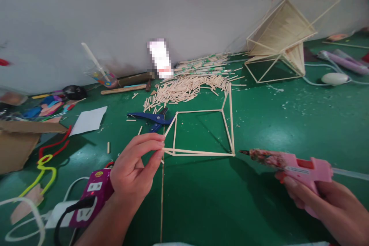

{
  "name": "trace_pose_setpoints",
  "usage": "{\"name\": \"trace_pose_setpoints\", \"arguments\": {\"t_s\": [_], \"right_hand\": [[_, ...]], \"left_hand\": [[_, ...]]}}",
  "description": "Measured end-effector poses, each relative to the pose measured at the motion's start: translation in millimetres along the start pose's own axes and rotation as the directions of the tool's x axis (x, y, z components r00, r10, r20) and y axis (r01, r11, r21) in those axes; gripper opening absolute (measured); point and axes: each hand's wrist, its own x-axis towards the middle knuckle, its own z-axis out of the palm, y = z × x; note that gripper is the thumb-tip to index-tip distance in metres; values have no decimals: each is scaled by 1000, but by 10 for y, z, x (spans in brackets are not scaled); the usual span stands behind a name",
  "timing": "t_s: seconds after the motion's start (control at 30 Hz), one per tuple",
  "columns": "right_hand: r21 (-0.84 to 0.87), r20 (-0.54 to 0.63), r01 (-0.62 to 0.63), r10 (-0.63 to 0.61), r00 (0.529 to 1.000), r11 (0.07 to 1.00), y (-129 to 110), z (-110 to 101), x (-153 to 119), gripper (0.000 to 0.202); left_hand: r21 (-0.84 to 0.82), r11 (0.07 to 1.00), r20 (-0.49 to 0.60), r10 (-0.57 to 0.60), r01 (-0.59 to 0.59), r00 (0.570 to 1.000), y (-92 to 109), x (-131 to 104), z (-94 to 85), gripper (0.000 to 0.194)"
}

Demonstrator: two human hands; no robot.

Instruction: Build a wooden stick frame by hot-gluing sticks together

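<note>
A frame of thin wooden sticks (201, 152) stands on the green tabletop. My left hand (138, 165) pinches its near left corner between thumb and fingers. In my right hand (323, 200) is a pink hot glue gun (308, 171), its dark nozzle pointing left, just to the right of the frame's near right corner, with a small gap between them. Blue pliers (152, 117) lie behind my left hand, beside the frame's left side. Behind the frame is a heap of short cut sticks (187, 88).
A larger stick structure (288, 38) stands at the back right by the wall. A purple power strip (93, 194) with cables lies left of my left forearm. White paper (88, 120), cardboard (17, 146) and a bright blurred-out phone-like rectangle (160, 58) are farther back.
</note>
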Motion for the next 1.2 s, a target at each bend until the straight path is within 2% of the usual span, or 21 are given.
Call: {"name": "trace_pose_setpoints", "arguments": {"t_s": [0.1,0.37,0.53,0.77,0.93,1.2], "right_hand": [[-25,86,-76,78,993,997,-24,-18,10,52],[-2,25,-136,136,990,991,-206,7,-35,58],[-11,-10,-142,142,990,990,-266,15,-37,58],[-9,-15,-99,99,995,995,-226,27,-37,56],[-4,-5,-132,132,991,991,-211,19,-38,57],[5,-4,-110,110,994,994,-258,45,-52,56]], "left_hand": [[-16,1000,6,-8,8,1000,-2,-2,-1,23],[2,999,-5,-41,41,999,15,-5,11,20],[10,1000,-14,-28,29,999,-7,-17,14,22],[-3,1000,-20,-2,2,1000,-10,-15,17,25],[29,999,-19,27,-26,999,-1,0,0,25],[22,1000,-13,0,0,1000,11,-1,11,22]]}}
